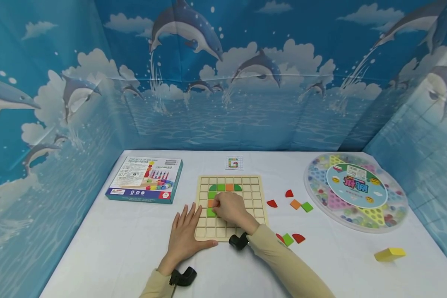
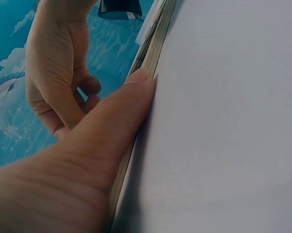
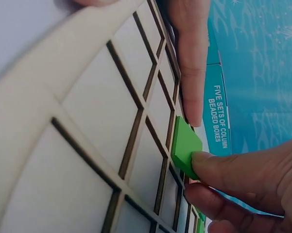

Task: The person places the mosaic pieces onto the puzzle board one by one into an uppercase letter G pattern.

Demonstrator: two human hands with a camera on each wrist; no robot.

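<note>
A wooden grid board (image 1: 258, 212) lies in the middle of the table. Along its upper rows sit green and orange tiles, among them an orange square (image 1: 229, 187) and a dark green quarter-round (image 1: 238, 188). My right hand (image 1: 231, 207) reaches over the board and pinches a green square tile (image 3: 185, 143) between thumb and fingertips, tilted at a cell on the left side. Spread at the board's lower left corner, my left hand (image 1: 186, 234) has its fingers along the left edge. Its thumb (image 2: 131, 97) rests against the near edge.
A pattern card (image 1: 234, 163) lies beyond the board. Loose tiles, such as a red quarter-round (image 1: 272, 203) and an orange square (image 1: 295, 204), are scattered to the right. A boxed bead set (image 1: 145, 180) stands left, a round game case (image 1: 391, 198) right, and a yellow block (image 1: 389, 254) nearer.
</note>
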